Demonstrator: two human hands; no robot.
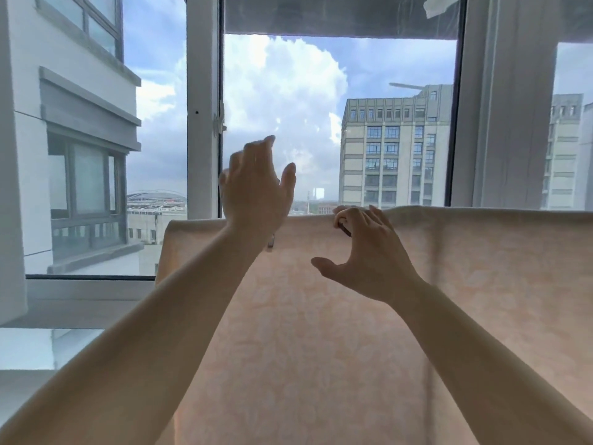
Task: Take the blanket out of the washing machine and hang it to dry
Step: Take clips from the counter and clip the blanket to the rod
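While both bare forearms reach up from the bottom corners of the head view, the blanket [321, 332] hangs right in front of them, pale peach with a faint leaf-like pattern, draped over a line or rail that is hidden under its folded top edge. It fills the lower middle and right of the view; its left edge drops down beside the left forearm. Right hand [365, 252] is at the blanket's top edge, fingers curved over the fold and touching it, thumb spread out below and apart from the fingers, not pinching cloth. A small dark thing sits under the fingertips, too small to identify. Left hand [256, 184] is raised above the top edge, clear of the cloth, fingers loosely extended and a little blurred, thumb apart, holding nothing. A small metallic bit shows by the left wrist against the blanket, unclear what. Behind the blanket is a white window frame [202, 107] with a latch on the upright. Beyond the glass: a white building [73, 123] close on the left, a tall beige block [394, 149] far right of centre, cloudy blue sky.
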